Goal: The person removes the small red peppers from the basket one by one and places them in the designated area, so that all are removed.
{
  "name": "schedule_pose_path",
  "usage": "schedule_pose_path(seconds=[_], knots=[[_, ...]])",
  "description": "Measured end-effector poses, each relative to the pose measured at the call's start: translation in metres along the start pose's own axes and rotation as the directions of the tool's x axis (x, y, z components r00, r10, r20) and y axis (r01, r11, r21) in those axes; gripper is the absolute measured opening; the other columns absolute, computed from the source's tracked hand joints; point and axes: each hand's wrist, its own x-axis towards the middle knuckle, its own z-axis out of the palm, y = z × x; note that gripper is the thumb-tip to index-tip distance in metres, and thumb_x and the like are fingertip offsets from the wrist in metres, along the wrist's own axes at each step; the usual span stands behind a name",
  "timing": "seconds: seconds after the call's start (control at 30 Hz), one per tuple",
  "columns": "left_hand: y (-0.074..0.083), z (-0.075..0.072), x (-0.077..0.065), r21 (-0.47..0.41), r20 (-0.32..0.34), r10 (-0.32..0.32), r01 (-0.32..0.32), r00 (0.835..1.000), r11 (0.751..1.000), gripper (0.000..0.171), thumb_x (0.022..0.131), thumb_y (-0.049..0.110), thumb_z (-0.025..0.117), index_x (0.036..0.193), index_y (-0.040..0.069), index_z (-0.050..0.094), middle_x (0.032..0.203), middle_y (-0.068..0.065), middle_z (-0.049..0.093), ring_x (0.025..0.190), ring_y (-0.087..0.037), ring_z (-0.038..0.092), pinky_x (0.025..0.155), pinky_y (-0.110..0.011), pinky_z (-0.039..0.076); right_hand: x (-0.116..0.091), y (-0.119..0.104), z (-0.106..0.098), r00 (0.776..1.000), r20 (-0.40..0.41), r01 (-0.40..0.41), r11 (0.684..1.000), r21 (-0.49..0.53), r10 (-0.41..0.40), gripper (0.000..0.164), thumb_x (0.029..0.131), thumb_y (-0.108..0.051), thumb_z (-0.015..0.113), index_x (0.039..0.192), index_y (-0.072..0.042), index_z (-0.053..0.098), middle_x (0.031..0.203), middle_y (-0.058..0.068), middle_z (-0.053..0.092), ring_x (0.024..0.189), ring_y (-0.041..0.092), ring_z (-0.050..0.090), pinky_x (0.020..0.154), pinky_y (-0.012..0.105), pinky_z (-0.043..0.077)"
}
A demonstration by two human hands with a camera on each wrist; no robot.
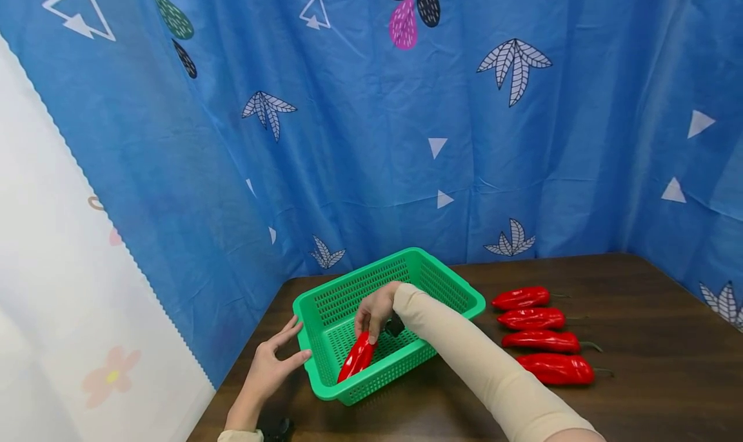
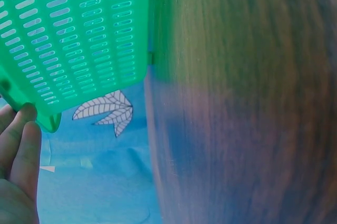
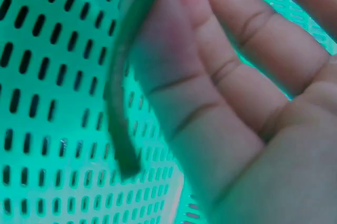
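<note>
A green plastic basket (image 1: 419, 261) with slotted walls stands on the dark wooden table. Inside it, my right hand (image 1: 378, 305) pinches a red pepper (image 1: 355, 359) low near the front left corner. The green stem (image 3: 118, 92) of this pepper curves beside the fingers in the right wrist view; its red body is out of sight there. At the basket's left end my left hand (image 1: 271, 364) touches the rim, thumb and fingers spread. The left wrist view shows those fingers (image 2: 23, 145) laid against the rim from outside.
Several red peppers (image 1: 556, 369) lie in a column on the table (image 1: 656, 339) to the right of the basket, stems pointing right. A blue patterned curtain (image 1: 371, 139) hangs behind the table, and a white cloth (image 1: 58, 268) hangs at the left.
</note>
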Motion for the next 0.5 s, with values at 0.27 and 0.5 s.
schedule_pose_path(seconds=[0.27,0.5], knots=[[-0.001,-0.001,0.001,0.017,-0.009,0.014,-0.014,1.000,1.000,0.062,0.087,0.020,0.078,0.142,0.003,0.056,0.156,-0.015,0.044,0.146,-0.046,0.035,0.107,-0.073,0.035,-0.006,-0.004,-0.003,0.997,-0.070,0.047,0.999,0.017,-0.045,0.026,0.088,0.003,0.072,0.113,-0.004,0.072,0.100,-0.002,0.072,0.091,0.010,0.067,0.083,0.026,0.057],[0.000,-0.001,0.001,0.023,-0.004,0.011,-0.011,1.000,1.000,0.061,0.088,0.021,0.078,0.141,0.002,0.057,0.155,-0.014,0.045,0.146,-0.044,0.035,0.108,-0.072,0.035,-0.020,-0.006,-0.004,0.979,-0.190,0.082,0.996,0.044,-0.073,0.023,0.088,0.001,0.073,0.109,-0.006,0.073,0.100,0.001,0.074,0.090,0.012,0.067,0.086,0.030,0.058]])
